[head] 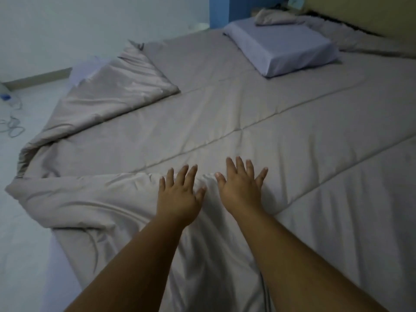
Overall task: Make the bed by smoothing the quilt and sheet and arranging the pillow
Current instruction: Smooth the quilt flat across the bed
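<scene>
A beige quilt (281,136) covers most of the bed. Its left corner (126,86) is folded back on itself, and its near left edge is bunched in wrinkles. My left hand (180,194) and my right hand (242,188) lie flat side by side on the quilt near the wrinkled part, fingers spread, holding nothing. A lavender rectangular pillow (283,48) lies flat near the head of the bed. A small beige pillow (274,18) sits behind it by the headboard. Pale sheet (29,255) shows at the bed's near left.
A tan headboard (360,12) runs along the top right. A blue wall panel (219,10) stands behind the bed. On the pale floor at left lie a coiled cable (12,127) and a small blue-and-white object (5,95).
</scene>
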